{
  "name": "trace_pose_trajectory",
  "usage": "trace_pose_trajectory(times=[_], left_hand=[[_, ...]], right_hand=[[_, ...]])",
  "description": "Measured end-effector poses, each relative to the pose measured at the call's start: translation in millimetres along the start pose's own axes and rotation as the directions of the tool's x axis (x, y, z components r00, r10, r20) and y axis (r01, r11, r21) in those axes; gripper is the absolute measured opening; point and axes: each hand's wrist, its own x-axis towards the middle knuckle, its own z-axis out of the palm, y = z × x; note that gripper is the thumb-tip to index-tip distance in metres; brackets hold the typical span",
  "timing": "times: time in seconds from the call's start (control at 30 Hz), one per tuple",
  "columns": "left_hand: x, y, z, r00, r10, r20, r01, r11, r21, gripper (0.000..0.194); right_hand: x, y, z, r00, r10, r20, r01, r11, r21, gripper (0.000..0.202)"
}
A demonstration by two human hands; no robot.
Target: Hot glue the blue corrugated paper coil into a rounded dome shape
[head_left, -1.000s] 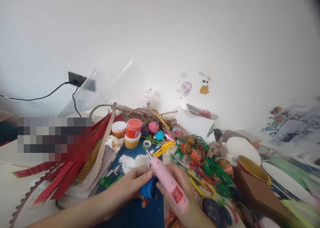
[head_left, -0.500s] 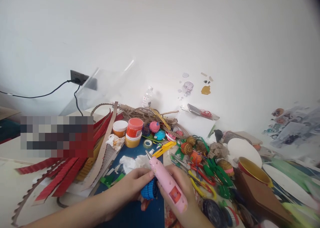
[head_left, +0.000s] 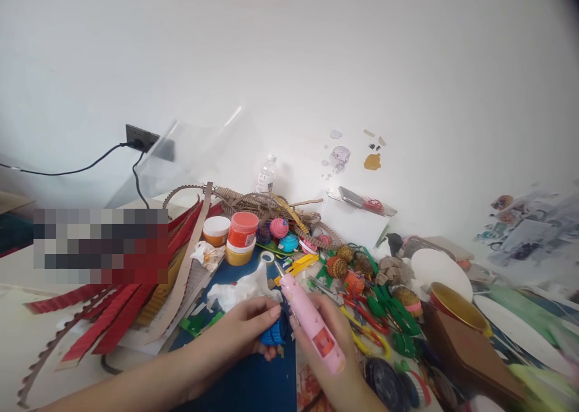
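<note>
My left hand [head_left: 235,333] is closed on a coil of blue corrugated paper [head_left: 272,333], its thumb across the top. In my right hand [head_left: 332,333] lies a pink pen-like tool [head_left: 311,321] with a metal tip, which points up and to the left. The right fingertips are close to the coil's right side; whether they touch it I cannot tell. Beyond my left hand, crumpled white tissue [head_left: 242,288] rests on the blue mat [head_left: 266,382], close to a roll of tape [head_left: 267,257].
Red corrugated strips [head_left: 115,315] spread at the left. Paint jars [head_left: 242,237] stand behind the mat. Yellow-handled scissors [head_left: 366,339], coiled paper balls [head_left: 354,283], a brown box [head_left: 473,351] and a gold lid [head_left: 459,309] lie to the right. A bottle [head_left: 266,174] stands by the wall.
The pink tool and my right hand have shifted slightly right. My left hand has moved a little right with the blue coil, and the tissue now stands up in a peak beside the tape.
</note>
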Motion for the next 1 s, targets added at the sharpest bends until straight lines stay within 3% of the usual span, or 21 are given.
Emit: trace_pose_trajectory(times=[0.17, 0.37, 0.5, 0.73, 1.0], left_hand=[[1.6, -1.8, -4.4, 0.997, 0.053, 0.05, -0.044, 0.983, -0.181, 0.018], [1.6, -5.4, -7.0, 0.994, 0.046, 0.099, -0.028, 0.984, -0.175, 0.015], [0.2, -3.2, -5.2, 0.991, 0.064, 0.121, -0.041, 0.982, -0.185, 0.018], [4.7, -3.7, -8.2, 0.998, 0.06, 0.027, -0.056, 0.99, -0.131, 0.025], [1.5, -0.5, -4.1, 0.998, 0.061, -0.01, -0.062, 0.985, -0.159, 0.023]], right_hand=[[0.9, -0.9, -1.2, 0.999, 0.01, 0.046, -0.013, 0.999, 0.046, 0.024], [-0.6, -0.2, -0.1, 0.99, 0.063, 0.125, -0.071, 0.995, 0.063, 0.014], [-1.0, 4.8, 1.1, 0.985, 0.14, 0.1, -0.148, 0.987, 0.068, 0.013], [3.0, 6.0, 1.2, 0.98, 0.197, 0.028, -0.199, 0.977, 0.074, 0.009], [-0.1, 5.0, -0.2, 0.984, 0.173, 0.046, -0.177, 0.979, 0.104, 0.01]])
